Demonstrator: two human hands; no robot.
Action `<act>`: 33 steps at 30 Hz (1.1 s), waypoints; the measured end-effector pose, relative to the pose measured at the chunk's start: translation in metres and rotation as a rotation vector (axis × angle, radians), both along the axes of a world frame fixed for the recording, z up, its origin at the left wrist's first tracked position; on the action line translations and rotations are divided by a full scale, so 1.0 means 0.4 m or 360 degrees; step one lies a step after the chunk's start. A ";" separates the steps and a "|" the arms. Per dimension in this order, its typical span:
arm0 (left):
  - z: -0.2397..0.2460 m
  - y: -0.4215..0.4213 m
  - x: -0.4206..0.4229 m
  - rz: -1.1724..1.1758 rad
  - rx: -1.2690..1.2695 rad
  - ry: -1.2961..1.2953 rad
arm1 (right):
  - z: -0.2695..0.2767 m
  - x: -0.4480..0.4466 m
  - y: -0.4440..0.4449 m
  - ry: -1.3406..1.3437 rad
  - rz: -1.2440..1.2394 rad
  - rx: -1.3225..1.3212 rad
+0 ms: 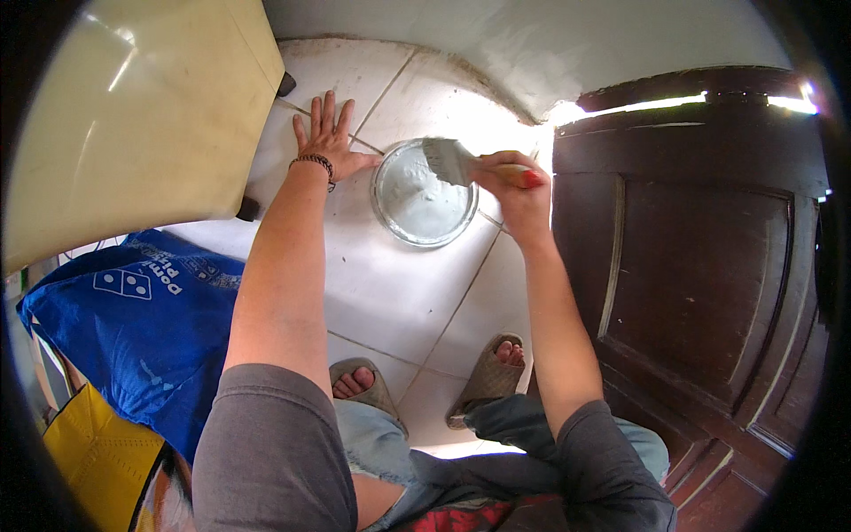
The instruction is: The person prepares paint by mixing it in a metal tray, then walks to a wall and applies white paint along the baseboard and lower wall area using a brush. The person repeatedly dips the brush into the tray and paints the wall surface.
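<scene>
A flat paintbrush [450, 161] with a red-tipped handle is gripped in my right hand [510, 193]. Its bristles are over the right part of a round tub of pale grey paint [425, 206]; whether they touch the paint I cannot tell. The tub stands on the white floor tiles. My left hand [332, 147], with a braided bracelet on the wrist, lies spread on the tiles left of the tub, its thumb close to the rim.
A cream-coloured appliance or cabinet [146, 126] on dark feet stands at the left. Below it are a blue fabric bag [153, 332] and a yellow bag [100, 452]. A brown panelled wooden door [698, 279] is at the right, a grey wall [532, 46] ahead.
</scene>
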State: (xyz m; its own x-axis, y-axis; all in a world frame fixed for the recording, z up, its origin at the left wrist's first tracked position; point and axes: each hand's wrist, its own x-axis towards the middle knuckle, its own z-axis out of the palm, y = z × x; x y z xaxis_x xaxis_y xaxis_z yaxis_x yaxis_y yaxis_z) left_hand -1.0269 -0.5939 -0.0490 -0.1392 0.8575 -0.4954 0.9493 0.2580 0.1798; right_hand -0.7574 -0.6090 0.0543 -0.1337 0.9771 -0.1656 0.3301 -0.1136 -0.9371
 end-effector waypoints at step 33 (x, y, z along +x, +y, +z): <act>0.023 0.003 0.013 -0.0040 -0.0070 0.0032 | -0.138 -0.099 0.300 0.1160 -0.1253 0.0130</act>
